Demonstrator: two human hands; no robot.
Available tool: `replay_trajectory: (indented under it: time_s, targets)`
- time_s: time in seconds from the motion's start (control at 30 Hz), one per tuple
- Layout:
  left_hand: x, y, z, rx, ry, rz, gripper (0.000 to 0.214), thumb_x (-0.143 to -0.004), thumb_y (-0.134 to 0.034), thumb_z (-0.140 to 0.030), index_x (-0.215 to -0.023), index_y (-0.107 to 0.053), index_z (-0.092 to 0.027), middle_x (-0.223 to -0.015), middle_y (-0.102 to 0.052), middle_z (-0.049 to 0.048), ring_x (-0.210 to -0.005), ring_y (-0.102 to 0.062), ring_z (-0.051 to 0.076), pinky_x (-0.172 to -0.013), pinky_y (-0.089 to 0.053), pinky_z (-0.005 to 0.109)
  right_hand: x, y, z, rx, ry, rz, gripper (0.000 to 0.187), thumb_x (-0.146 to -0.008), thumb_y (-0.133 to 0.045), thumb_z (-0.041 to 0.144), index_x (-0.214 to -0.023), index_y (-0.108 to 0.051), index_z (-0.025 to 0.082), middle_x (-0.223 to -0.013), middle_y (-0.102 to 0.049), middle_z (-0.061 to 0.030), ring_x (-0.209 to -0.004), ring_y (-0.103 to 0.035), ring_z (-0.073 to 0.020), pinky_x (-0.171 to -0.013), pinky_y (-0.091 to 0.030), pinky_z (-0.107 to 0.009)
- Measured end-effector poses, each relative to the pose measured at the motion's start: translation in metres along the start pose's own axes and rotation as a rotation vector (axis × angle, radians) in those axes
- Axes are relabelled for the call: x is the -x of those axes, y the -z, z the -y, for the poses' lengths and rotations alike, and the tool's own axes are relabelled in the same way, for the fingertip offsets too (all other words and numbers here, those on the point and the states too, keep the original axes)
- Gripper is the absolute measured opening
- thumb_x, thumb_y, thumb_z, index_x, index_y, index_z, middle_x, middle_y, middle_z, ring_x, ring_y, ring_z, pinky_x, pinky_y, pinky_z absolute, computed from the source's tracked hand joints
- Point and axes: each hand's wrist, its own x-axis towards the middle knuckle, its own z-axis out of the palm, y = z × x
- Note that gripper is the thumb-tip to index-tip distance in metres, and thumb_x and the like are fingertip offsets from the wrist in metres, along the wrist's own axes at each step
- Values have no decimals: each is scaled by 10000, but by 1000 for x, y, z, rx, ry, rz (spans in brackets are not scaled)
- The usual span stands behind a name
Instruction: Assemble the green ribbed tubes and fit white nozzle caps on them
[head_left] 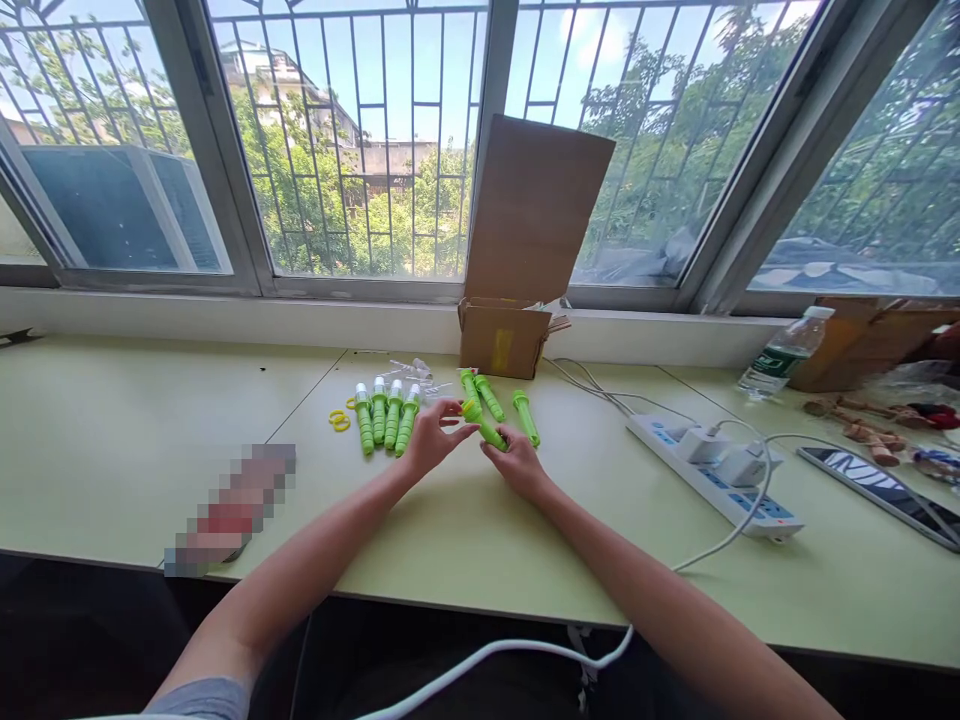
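Right hand (517, 462) fingers clamp a green tube (486, 428). Left hand (431, 437) fingers pinch its top end. The right fingertips are hidden beneath it.

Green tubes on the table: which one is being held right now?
The uncapped green tube between left hand and right hand; the four white-capped tubes and other uncapped ones lie untouched.

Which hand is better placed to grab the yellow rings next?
Left, probably. The left hand sits just right of the capped green tubes, with the yellow rings just beyond them. The right hand is farther right, gripping the held green tube.
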Motion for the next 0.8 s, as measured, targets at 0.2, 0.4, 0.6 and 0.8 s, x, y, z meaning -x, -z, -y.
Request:
replay_trajectory:
  time_s: [0.2,0.4,0.6,0.8]
  targets:
    - [-1,0,-2,-1,-13,6,344,-684,-736,-386,-875,-565,-156,-1015,-674,102,-800,-691,201,-722,-613,388,-1,1,-3,-61,-14,18,205,-712,-565,377,-702,-548,173,-572,-466,35,-540,-419,-123,-510,-322,-237]
    - [-2,1,-3,19,18,19,350,-675,-743,-388,-872,-568,-157,-1030,-670,105,-809,-689,199,-729,-610,380,-1,2,-4,-91,-25,20,211,-708,-575,376,-705,-560,166,-580,-459,37,-541,-409,-118,-517,-319,-239]
    - [-2,0,-4,12,22,27,356,-683,-735,-392,-885,-568,-151,-1021,-668,98,-847,-681,199,-747,-606,387,-2,0,-9,-124,-37,23,225,-712,-580,370,-769,-597,154,-608,-485,26,-557,-411,-119,-525,-324,-235]
    - [-1,0,-5,2,22,33,353,-690,-730,-390,-888,-565,-149,-1059,-655,102,-858,-679,197,-765,-603,389,-2,-1,-10,-174,-51,24,219,-710,-591,371,-750,-589,156,-590,-458,38,-543,-391,-112,-506,-299,-233]
